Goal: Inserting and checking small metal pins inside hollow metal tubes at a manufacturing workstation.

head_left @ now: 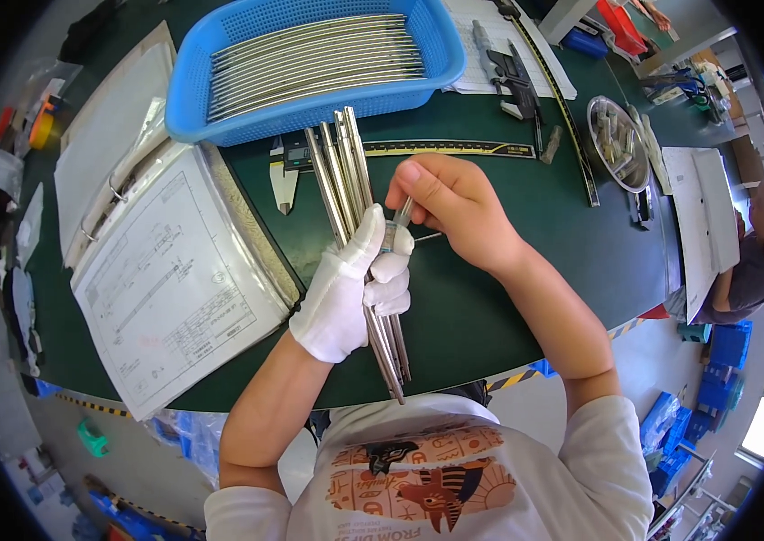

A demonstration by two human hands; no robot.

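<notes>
My left hand, in a white glove, is wrapped round a bundle of several shiny metal rods. The rods stick out past both sides of the fist. My bare right hand meets the glove, its thumb and fingers pinching a small clear, tube-like piece. The lower end of this piece sits at the gloved thumb and fingertips, and its exact kind is hard to make out. Just past the glove, a thin metal end shows beside my right hand.
A blue basket with many rods stands at the far side. Calipers and a yellow-black ruler lie before it. At left is an open drawing binder; at right, a metal bowl of small pieces. A person sits far right.
</notes>
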